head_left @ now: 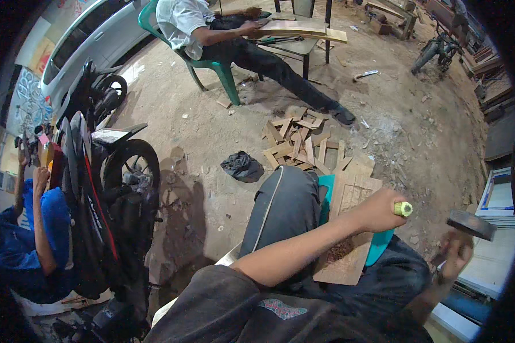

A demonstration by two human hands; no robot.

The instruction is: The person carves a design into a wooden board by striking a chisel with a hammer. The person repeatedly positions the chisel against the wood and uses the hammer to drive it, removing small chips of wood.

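My left hand [379,210] is closed around a chisel with a pale green handle end [403,208], held over a flat wooden board [352,228] that rests on my lap and a teal seat [380,243]. Reddish chips lie on the board near the chisel's hidden tip. My right hand [456,251] grips a hammer [471,224] with a dark head, raised to the right of the chisel and apart from it. My legs in dark trousers [283,206] stretch under the board.
A pile of wood offcuts [306,143] and a dark cloth [242,166] lie on the dirt floor ahead. A person in a white shirt sits on a green chair [217,66] at a table. A motorcycle [106,188] and a person in blue [37,228] are at left.
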